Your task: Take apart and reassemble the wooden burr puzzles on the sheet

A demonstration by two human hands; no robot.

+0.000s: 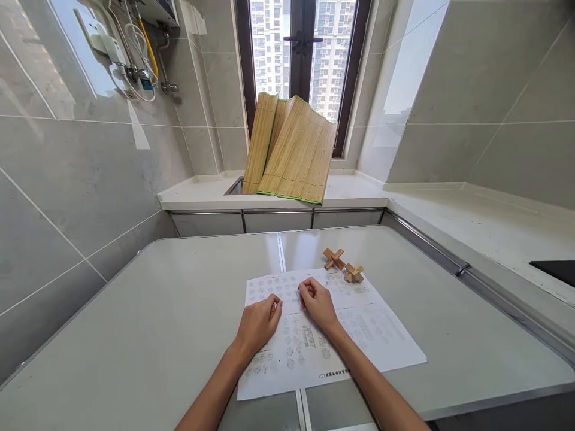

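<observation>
A large white paper sheet printed with small line diagrams lies flat on the table under both my hands. My left hand rests at the sheet's left side, its fingers curled in and nothing seen in them. Over the upper middle of the sheet is my right hand, also loosely closed, with no object showing. Two wooden interlocking puzzles stand beyond the right hand: a darker brown one just past the sheet's far edge, and a lighter one at the sheet's far right corner. Neither hand touches them.
The pale table has a seam down its middle. Behind it, a folded bamboo mat leans against the window on a white counter. Another counter runs along the right. Pipes and cables hang on the left wall.
</observation>
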